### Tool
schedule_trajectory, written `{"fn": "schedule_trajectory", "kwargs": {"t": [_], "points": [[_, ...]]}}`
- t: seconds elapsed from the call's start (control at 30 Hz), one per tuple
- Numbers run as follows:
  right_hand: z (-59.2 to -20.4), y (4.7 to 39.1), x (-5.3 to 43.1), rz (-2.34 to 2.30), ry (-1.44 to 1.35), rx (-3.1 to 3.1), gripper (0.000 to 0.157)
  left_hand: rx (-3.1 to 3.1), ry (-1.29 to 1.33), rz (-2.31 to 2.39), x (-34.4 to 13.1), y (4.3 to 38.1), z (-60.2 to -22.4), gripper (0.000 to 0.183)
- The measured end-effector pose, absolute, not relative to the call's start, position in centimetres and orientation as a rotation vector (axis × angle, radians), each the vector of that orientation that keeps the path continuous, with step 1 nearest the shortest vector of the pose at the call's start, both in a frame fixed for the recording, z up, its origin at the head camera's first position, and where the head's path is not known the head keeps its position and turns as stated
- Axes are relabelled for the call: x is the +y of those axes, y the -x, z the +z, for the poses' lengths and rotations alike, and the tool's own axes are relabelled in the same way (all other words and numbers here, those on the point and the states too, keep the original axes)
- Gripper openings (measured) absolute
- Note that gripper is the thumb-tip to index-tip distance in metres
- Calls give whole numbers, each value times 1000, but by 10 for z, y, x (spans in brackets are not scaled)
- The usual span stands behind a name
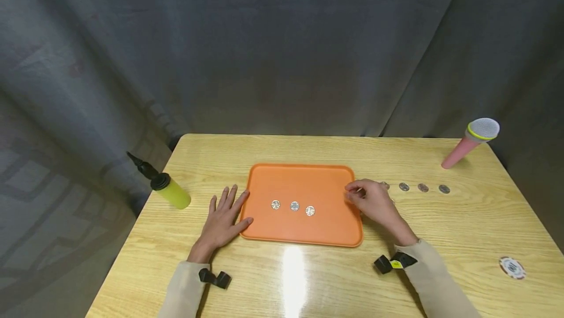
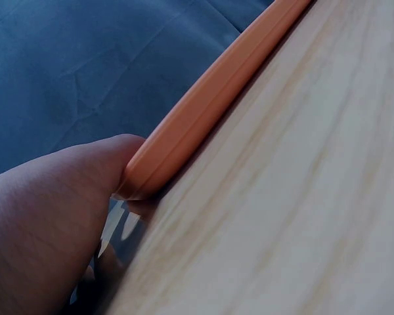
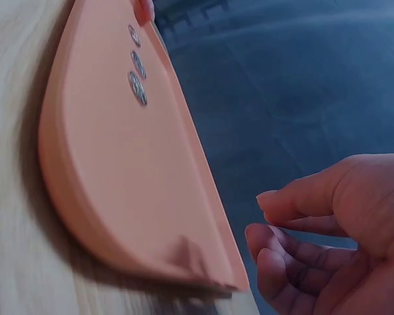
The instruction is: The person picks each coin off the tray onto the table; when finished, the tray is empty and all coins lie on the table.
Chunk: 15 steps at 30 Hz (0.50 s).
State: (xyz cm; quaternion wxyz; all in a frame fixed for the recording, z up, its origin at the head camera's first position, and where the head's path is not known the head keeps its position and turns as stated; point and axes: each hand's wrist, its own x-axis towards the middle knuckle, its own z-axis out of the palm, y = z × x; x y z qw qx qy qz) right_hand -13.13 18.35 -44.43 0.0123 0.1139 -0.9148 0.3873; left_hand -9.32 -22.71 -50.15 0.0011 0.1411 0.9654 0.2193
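Note:
An orange tray (image 1: 304, 181) lies on the wooden table, with three silver patterned coins (image 1: 294, 206) in a row on it. My left hand (image 1: 222, 222) rests flat with fingers spread, its index fingertip and thumb at the tray's left rim. In the left wrist view the thumb (image 2: 59, 197) touches the rim's corner. Over the tray's right edge is my right hand (image 1: 370, 200), fingers loosely bent. The right wrist view shows a small gap between thumb and index fingertip, with nothing visible in it. More coins (image 1: 404, 187) lie right of this hand, one partly hidden by it.
A yellow hand pump (image 1: 174, 193) with a black nozzle stands at the table's left edge. At the back right is a pink toy microphone (image 1: 462, 151). A poker chip (image 1: 512, 267) lies near the front right. Grey curtains (image 1: 282, 54) hang behind the table.

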Motion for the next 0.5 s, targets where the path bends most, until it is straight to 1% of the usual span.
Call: {"fn": "schedule_trajectory", "kwargs": {"t": [0.33, 0.5], "points": [[-448, 134, 149, 1211, -454, -2835, 11, 3056, -456, 678, -227, 94, -502, 75], [-452, 133, 132, 1217, -497, -2855, 12, 3042, -449, 672, -227, 93, -501, 75]]}}
